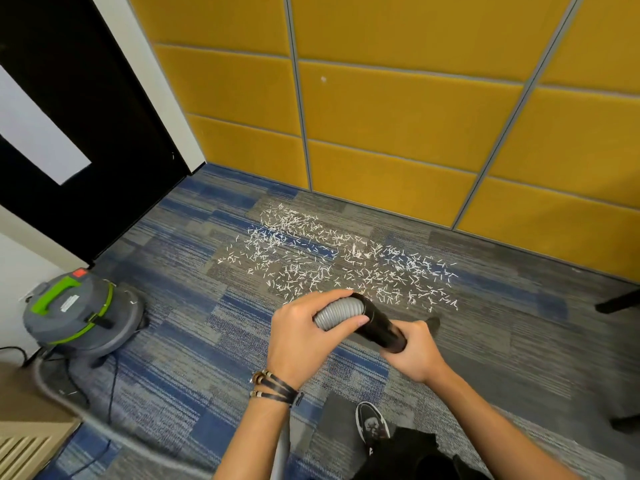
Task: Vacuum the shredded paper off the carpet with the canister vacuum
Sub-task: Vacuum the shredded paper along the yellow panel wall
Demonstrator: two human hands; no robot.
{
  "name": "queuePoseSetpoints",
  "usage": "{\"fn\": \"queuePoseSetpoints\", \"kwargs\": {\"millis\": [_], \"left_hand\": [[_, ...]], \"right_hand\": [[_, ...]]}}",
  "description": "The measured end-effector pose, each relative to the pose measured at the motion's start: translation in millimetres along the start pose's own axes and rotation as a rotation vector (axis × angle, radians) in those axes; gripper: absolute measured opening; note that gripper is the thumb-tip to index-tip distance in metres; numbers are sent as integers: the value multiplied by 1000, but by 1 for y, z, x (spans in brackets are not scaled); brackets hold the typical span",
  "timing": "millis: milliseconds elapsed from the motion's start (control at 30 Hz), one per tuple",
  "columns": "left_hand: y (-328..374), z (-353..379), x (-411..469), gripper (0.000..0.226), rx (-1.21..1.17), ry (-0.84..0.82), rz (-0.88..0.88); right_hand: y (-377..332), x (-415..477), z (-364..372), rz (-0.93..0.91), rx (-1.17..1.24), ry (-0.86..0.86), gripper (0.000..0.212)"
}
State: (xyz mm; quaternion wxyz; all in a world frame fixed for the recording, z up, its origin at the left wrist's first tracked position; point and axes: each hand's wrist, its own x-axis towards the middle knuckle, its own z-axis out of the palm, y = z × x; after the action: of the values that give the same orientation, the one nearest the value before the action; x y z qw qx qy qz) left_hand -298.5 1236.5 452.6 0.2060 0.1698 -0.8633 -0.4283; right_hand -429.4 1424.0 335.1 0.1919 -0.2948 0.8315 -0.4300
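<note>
At the bottom of the frame I see one shoe of mine on the carpet. Just above it, at lower centre, are my two hands. My left hand is curled round the grey ribbed hose where it enters the black tube. My right hand grips the tube's lower end. A dark tip shows just past my right hand, but I can't tell whether it touches the floor.

I judge this as the setting-up step, with the tool gripped and aimed but no clearing done. The shredded paper lies in one broad scatter across the middle of the frame. Its near edge is just beyond my left hand and its far edge is close to the wall. The next move calls for lowering the tube's mouth to that near edge and working outward in passes. I can't tell whether the motor is running.

By count there is one hose, one tube and one canister vacuum, which stands at middle left, well apart from the paper. The paper strips are far too many to count. Two dark furniture legs show at the right edge. Beyond the scatter are the yellow wall panels, and one black door is at upper left.
</note>
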Motion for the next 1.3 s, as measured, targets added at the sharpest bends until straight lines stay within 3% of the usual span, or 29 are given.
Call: {"fn": "queuePoseSetpoints", "kwargs": {"millis": [433,600,867,1300], "left_hand": [[0,-41,-4,43,61,100,52],[-1,-49,-6,43,17,101,54],[-3,-55,-10,43,9,194,49],[-1,-78,-14,41,20,173,71]], "right_hand": [[-31,26,32,-92,91,-66,36],[-38,24,29,-113,71,-105,24],[-44,33,22,-170,-17,-138,30],[-68,32,41,-199,67,-177,45]]}}
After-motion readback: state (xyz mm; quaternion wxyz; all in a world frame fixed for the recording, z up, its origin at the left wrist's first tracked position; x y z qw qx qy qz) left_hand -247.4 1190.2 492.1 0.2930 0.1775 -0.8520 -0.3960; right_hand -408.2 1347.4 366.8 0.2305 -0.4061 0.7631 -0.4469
